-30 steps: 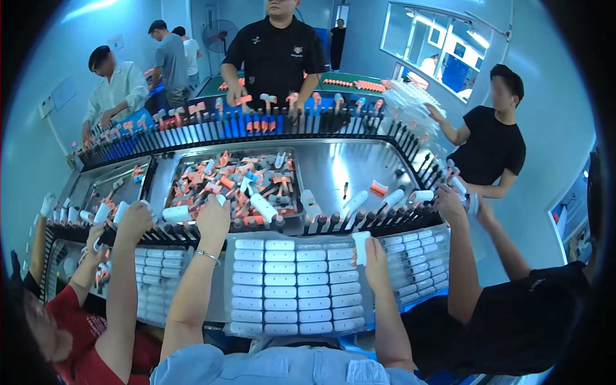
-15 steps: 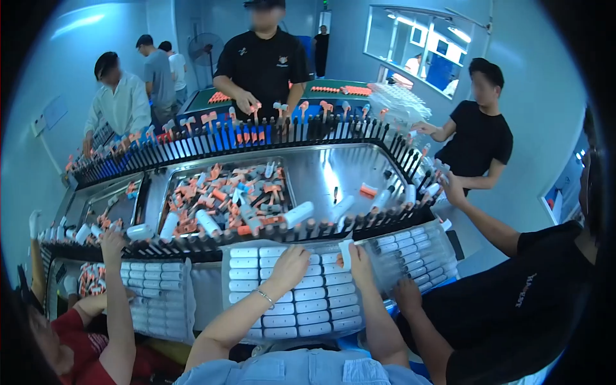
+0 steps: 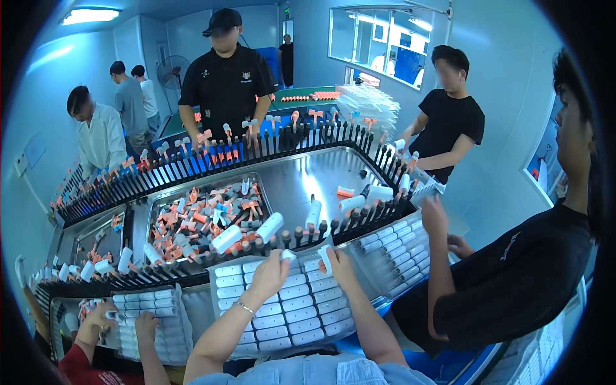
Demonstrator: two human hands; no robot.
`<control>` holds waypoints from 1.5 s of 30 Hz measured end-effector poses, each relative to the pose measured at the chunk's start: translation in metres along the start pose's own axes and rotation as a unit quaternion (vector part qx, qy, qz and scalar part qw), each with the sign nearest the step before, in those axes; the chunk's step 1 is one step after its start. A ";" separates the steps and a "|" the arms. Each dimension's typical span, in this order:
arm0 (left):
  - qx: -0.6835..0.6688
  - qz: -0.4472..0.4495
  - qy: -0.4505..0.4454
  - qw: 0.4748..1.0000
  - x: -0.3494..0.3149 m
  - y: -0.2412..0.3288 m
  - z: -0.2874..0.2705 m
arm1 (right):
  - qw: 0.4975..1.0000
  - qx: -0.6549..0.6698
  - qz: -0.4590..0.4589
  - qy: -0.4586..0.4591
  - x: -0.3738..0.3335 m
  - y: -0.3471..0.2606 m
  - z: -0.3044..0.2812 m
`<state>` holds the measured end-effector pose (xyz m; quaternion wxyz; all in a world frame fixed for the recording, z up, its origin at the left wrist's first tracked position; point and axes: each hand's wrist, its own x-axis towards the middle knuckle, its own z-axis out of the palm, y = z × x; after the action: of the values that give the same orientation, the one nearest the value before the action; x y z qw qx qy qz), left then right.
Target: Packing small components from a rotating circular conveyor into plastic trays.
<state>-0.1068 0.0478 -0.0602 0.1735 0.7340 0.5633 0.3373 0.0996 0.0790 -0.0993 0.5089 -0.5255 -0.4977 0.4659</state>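
My left hand (image 3: 271,274), with a bracelet at its wrist, is closed on a small white plastic piece (image 3: 288,256) over the far edge of the tray. To its right, my right hand (image 3: 341,269) pinches a curved white shell (image 3: 326,262) that stands nearly upright. Both hands are above a clear plastic tray (image 3: 213,282) holding rows of white oblong casings (image 3: 269,321). Just beyond my fingers runs a rack of black upright pegs (image 3: 298,239), and some carry white casings such as this one (image 3: 227,239).
Behind the pegs lies a metal tray (image 3: 296,183) with a heap of orange and grey parts (image 3: 202,218). Another casing tray (image 3: 401,256) sits to my right, beside a person in black (image 3: 513,269). A co-worker's hands (image 3: 146,327) work at a tray on the left.
My left hand has come up from the casings with a white piece in its fingers. The right still holds its white shell. The whole view has shifted, and co-workers' hands have moved.
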 end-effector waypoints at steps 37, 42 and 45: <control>-0.326 -0.095 0.047 0.939 -0.012 -0.039 0.030 | 0.964 0.077 -0.141 0.213 0.040 -0.016 -0.025; -0.322 -0.086 0.045 0.942 -0.011 -0.040 0.030 | 0.916 -0.033 -0.131 0.377 0.092 -0.032 -0.058; -0.295 -0.084 0.044 0.951 -0.012 -0.037 0.024 | 0.903 -0.077 -0.128 0.402 0.122 -0.030 -0.063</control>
<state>-0.1182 0.0504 -0.1044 0.3854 0.5845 0.5054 0.5044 0.1697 0.1960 -0.0646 0.6790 -0.6377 -0.3481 0.1055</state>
